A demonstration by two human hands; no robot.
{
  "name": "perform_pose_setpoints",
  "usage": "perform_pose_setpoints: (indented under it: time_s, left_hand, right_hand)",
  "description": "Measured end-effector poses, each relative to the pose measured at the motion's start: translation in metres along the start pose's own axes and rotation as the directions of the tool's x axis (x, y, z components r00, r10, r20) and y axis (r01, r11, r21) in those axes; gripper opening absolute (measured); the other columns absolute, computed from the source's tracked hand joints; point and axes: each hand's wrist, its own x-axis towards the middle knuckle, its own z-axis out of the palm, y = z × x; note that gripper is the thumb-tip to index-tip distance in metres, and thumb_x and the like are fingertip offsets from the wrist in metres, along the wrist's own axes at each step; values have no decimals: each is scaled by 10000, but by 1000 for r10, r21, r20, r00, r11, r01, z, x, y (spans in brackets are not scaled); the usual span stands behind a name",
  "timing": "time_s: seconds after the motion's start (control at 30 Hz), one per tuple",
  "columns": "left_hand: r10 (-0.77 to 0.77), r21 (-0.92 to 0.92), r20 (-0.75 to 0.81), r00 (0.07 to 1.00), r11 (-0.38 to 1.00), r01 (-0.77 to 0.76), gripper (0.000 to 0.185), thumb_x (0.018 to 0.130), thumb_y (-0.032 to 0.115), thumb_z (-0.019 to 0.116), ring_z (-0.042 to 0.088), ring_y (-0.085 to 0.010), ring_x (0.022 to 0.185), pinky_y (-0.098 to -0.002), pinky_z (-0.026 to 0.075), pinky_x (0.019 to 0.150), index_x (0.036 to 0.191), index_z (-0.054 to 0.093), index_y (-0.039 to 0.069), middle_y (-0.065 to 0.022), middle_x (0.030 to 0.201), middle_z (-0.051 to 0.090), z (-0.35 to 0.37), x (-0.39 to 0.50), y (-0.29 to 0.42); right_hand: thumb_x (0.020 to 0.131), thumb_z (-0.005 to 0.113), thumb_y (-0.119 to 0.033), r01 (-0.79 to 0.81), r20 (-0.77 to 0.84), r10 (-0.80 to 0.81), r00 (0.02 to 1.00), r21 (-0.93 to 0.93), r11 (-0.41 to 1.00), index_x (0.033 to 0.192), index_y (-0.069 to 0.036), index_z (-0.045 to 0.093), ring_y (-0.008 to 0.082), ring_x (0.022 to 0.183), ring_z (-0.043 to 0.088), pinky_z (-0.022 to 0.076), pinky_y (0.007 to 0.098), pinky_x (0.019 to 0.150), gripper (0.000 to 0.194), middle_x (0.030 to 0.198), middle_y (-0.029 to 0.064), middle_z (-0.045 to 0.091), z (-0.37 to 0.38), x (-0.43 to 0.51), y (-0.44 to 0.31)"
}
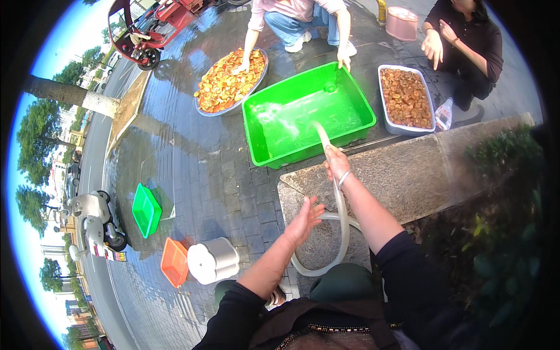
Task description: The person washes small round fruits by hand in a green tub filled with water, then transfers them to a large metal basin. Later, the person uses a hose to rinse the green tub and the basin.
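Note:
My right hand [337, 165], with a bangle at its wrist, grips a clear plastic hose [341, 199]. The hose's end points into a large green plastic crate [302, 154], where water splashes over the bottom. Below the hose, my left hand [305, 222] is held with fingers spread and nothing in it. Across from me a squatting person has one hand [344, 60] on the crate's far rim. That person's other hand [243, 66] is in a wide basin [227, 110] heaped with small orange-brown pieces, whose kind I cannot tell.
A white tub [410, 131] of similar brown pieces stands right of the crate, near another person and a plastic bottle [444, 114]. A stone kerb [393, 175] borders plants. At left are a small green basket [146, 211], an orange basket [173, 262], a white stool [213, 260] and a scooter [94, 218].

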Motion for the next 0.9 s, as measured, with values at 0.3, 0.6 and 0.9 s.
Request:
perform_pose_setpoints:
  time_s: [0.3, 0.6, 0.9]
  left_hand:
    - [-174, -408, -139, 975, 907, 103, 393, 864, 448, 502, 558, -334, 959, -492, 450, 825, 951, 463, 66, -164, 994, 592, -101, 57, 74]
    - [-95, -556, -206, 974, 830, -37, 132, 892, 201, 466, 506, -188, 637, -420, 484, 685, 938, 450, 78, -20, 638, 440, -119, 36, 84]
    - [-113, -568, -375, 920, 812, -131, 386, 908, 477, 393, 329, -123, 492, -301, 346, 488, 992, 414, 101, 4, 602, 339, -185, 15, 105]
  right_hand:
    - [925, 363, -377, 38, 251, 55, 966, -353, 935, 1063, -59, 512, 124, 437, 460, 371, 263, 353, 377, 558, 4, 454, 111, -46, 68]
    - [737, 687, -333, 244, 93, -235, 968, -574, 781, 1005, -50, 628, 197, 788, 614, 474, 286, 746, 394, 840, 117, 658, -21, 119, -18]
    - [747, 653, -429, -55, -368, -548, 751, -862, 503, 1224, 33, 450, 281, 1044, 550, 424, 337, 878, 694, 1147, 214, 548, -223, 267, -41]
